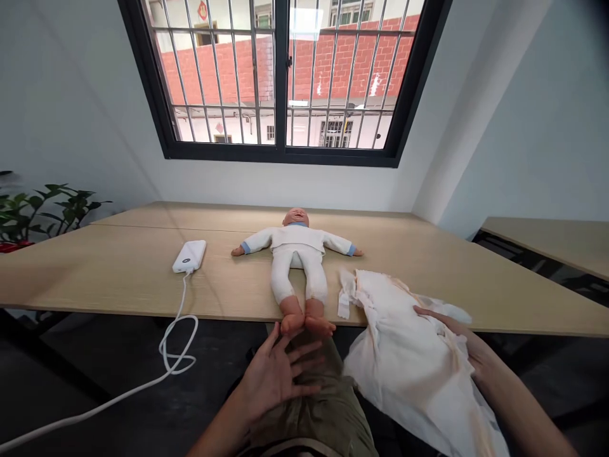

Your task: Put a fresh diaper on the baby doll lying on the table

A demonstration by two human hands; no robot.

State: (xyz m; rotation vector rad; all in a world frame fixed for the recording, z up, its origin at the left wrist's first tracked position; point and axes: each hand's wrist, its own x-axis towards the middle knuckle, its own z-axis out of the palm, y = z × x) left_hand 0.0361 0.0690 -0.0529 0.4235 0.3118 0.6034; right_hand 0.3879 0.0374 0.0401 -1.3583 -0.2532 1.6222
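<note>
One doll (297, 254) lies on its back on the worktop (118, 273), dressed in a white outfit with blue cuffs. Its two bare feet reach past the front edge. The two hands are well apart. The left hand (276, 381) is open with its five fingers spread, just below the doll's feet and in front of the worktop edge; it is hard to tell whether they touch. The right hand (450, 333) lies on one crumpled white cloth (404, 374), but whether it grips the cloth cannot be told. The cloth sits beside the doll's legs and hangs over the edge, its lower end cut off by the frame. A narrow strip of it rests on the worktop.

One white power bank (189, 256) lies to the left, its single white cable (181, 343) looping down off the edge and out of the frame. A potted plant (42, 212) is cut off at the left, and something red beneath it is hard to make out. One barred window (280, 82) fills the wall ahead.
</note>
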